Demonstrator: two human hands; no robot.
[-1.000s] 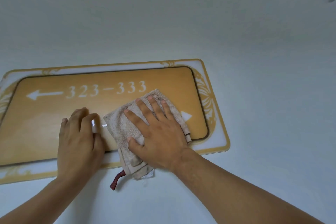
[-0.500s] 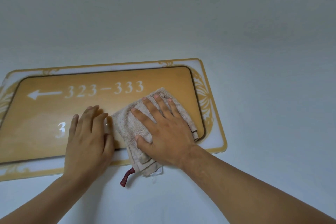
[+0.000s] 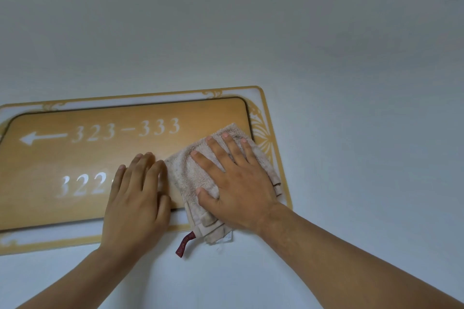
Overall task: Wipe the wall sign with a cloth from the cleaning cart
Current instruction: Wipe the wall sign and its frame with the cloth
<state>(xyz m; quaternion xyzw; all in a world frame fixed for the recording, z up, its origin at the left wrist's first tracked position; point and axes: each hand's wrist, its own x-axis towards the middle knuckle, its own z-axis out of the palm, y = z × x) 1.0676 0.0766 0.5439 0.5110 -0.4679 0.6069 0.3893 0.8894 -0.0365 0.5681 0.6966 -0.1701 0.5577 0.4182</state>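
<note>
Cloth (image 3: 188, 175) is pressed flat under the spread right hand (image 3: 238, 183) at the right end of the sign (image 3: 75, 158). The sign's long axis runs leftward, where unwiped face lies beyond the flat, empty left hand (image 3: 135, 198).

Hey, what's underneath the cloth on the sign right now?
The cloth lies flat on the lower right of the wall sign, pressed by the right hand. It hides the rest of the lower line after "322"; the left hand covers a part too.
</note>
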